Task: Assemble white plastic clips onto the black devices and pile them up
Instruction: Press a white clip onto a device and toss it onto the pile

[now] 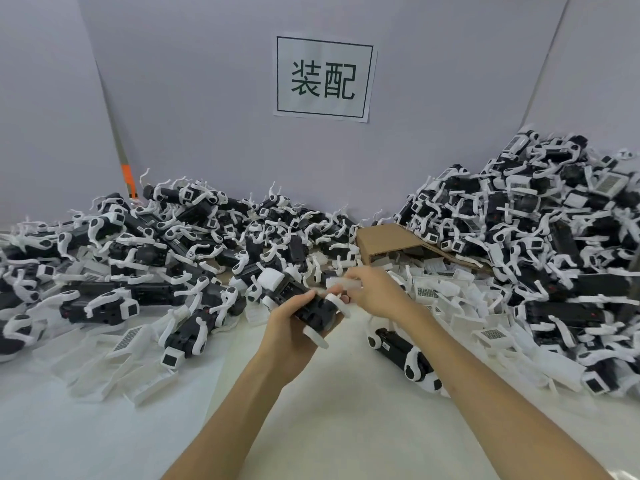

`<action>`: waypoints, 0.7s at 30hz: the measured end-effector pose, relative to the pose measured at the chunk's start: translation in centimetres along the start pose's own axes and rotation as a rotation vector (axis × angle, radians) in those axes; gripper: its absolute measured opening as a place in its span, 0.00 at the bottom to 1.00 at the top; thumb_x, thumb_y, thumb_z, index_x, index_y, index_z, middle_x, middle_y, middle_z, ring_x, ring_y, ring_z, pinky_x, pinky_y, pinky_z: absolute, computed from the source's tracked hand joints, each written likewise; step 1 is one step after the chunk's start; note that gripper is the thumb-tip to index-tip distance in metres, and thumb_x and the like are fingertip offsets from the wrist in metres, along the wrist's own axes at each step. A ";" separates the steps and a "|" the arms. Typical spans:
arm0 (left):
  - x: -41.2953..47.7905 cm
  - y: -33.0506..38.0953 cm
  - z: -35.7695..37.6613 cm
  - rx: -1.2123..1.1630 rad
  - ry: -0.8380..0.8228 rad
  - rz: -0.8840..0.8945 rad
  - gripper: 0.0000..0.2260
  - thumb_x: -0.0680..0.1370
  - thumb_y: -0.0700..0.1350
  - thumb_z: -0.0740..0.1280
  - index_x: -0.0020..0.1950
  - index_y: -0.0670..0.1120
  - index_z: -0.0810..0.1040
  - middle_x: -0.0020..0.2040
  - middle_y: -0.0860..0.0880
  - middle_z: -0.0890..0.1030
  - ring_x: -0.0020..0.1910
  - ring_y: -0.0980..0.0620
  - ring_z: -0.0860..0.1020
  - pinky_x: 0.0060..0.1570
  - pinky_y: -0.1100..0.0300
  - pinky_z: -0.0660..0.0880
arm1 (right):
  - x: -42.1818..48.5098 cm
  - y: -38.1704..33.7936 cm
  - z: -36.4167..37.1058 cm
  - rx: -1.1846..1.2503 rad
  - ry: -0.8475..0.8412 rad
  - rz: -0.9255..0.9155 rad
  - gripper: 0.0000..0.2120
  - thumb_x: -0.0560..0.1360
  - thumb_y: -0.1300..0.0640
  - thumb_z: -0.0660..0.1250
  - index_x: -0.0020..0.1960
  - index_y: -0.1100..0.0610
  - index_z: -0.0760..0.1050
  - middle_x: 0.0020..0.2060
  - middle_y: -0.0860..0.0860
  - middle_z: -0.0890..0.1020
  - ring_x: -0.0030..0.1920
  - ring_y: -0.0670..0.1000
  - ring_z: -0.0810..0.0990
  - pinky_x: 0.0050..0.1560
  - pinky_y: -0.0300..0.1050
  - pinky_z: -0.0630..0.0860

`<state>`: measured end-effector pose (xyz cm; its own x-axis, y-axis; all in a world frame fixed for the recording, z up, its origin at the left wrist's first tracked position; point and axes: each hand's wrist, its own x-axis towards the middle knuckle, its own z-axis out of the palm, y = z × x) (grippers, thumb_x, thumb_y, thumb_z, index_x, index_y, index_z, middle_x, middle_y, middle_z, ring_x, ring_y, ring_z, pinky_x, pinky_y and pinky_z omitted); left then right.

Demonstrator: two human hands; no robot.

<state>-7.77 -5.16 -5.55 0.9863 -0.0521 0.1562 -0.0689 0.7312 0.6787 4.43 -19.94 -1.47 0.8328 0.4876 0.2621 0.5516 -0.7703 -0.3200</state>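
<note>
Head view: the left hand (294, 329) grips a black device (317, 311) just above the table (346, 427). The right hand (375, 292) pinches a white clip (341, 282) beside it. The clip looks thin, light and bendy, so hold its thick part. The device looks hard, so hold its body.

Matt black plastic devices (394, 344) are wearing smooth white plastic clips (417, 358) beside dull brown cardboard (384, 237) on the smooth bench (311, 417).
</note>
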 end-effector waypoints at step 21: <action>0.6 -0.1 -0.1 0.109 0.451 -0.075 0.07 0.78 0.44 0.62 0.52 0.42 0.75 0.42 0.46 0.78 0.39 0.45 0.79 0.36 0.58 0.67 | -7.0 -2.1 3.9 1.548 0.071 0.311 0.09 0.83 0.57 0.61 0.48 0.56 0.78 0.35 0.48 0.79 0.26 0.47 0.69 0.30 0.39 0.66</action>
<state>-7.17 -5.21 -5.63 0.9539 0.2167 -0.2074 0.0137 0.6594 0.7516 -2.35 -20.12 -6.20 0.9384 0.3435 0.0378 -0.0860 0.3380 -0.9372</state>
